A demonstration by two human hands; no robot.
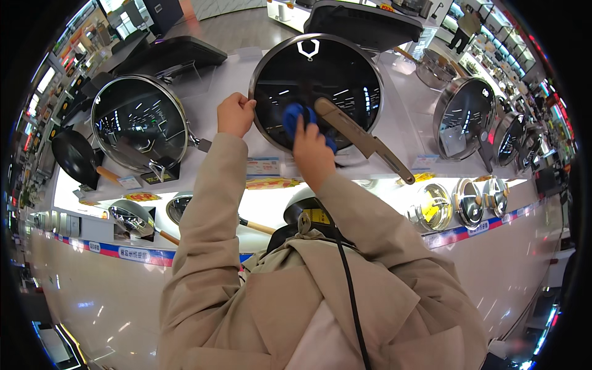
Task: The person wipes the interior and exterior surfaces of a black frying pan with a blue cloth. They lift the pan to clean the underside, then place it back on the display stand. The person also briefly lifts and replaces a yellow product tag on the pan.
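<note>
Before me a large dark frying pan (277, 78) with a metal rim stands tilted up on a white display shelf, its inside facing me. My left hand (236, 114) grips the left side of the pan's rim, fingers curled. My right hand (314, 148) presses a blue cloth (292, 118) against the pan's lower middle, index finger extended on it. A long brown handle (349, 129) slants across the pan's lower right, just right of my right hand. It reaches down past the shelf's front edge.
Left of the pan stands another dark pan with a metal rim (138, 115), and a wok with a wooden handle (74, 150). More pans (465, 118) line the right. Price cards (262, 166) sit along the front edge. A lit lower shelf holds pots (432, 206). A person (466, 28) stands far right.
</note>
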